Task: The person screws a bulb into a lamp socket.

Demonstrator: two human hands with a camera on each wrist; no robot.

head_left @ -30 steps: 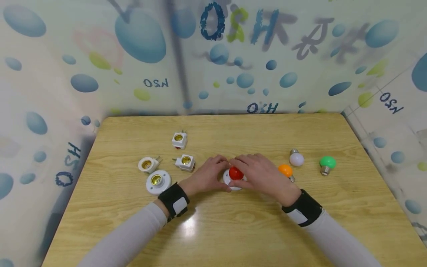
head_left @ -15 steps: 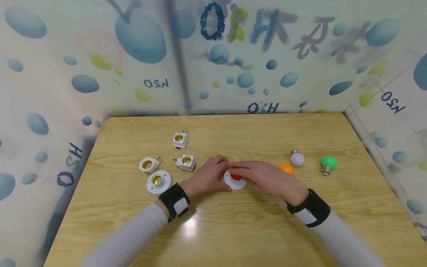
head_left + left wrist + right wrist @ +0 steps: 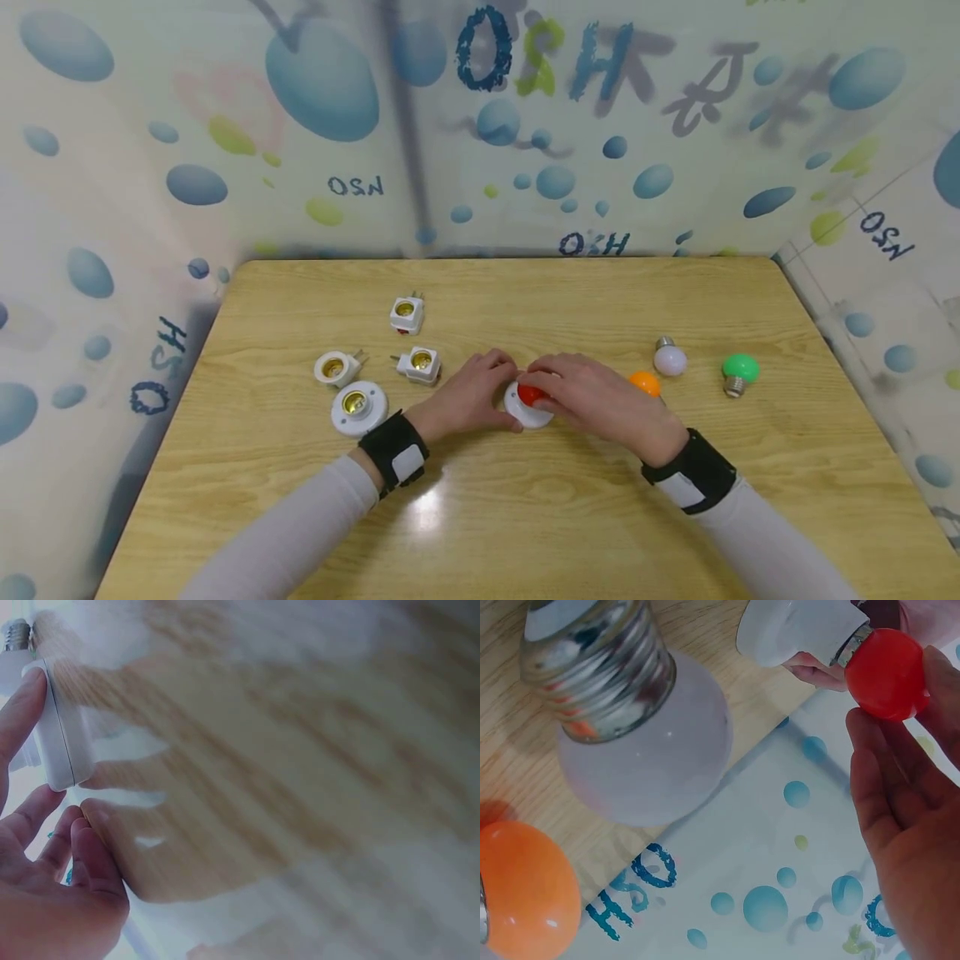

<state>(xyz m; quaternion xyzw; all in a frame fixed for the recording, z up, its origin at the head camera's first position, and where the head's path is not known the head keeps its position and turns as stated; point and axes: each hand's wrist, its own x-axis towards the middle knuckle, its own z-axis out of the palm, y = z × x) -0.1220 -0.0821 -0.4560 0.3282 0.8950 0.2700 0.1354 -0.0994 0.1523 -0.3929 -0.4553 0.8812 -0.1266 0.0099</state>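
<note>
In the head view my left hand [image 3: 472,396] grips the rim of a round white lamp holder [image 3: 528,418] near the table's middle. The left wrist view shows that holder [image 3: 56,735] edge-on between thumb and fingers. Above it, a red bulb [image 3: 530,394] is seated in the socket, pinched by my right hand [image 3: 592,404], whose fingers cover part of it. From the right wrist, a little of the metal thread shows between the red bulb [image 3: 885,673] and the white holder [image 3: 784,630].
To the left sit another round holder [image 3: 359,408], a round plug-in socket [image 3: 335,367] and two square plug-in sockets [image 3: 418,365]. Right of my hands lie an orange bulb [image 3: 645,383], a white bulb [image 3: 670,360] and a green bulb [image 3: 740,367]. A patterned wall backs the table [image 3: 480,517].
My right hand shifted right and its fingers passed flatter over the red bulb half a second ago; now they are curled on it again. The left hand stays on the holder.
</note>
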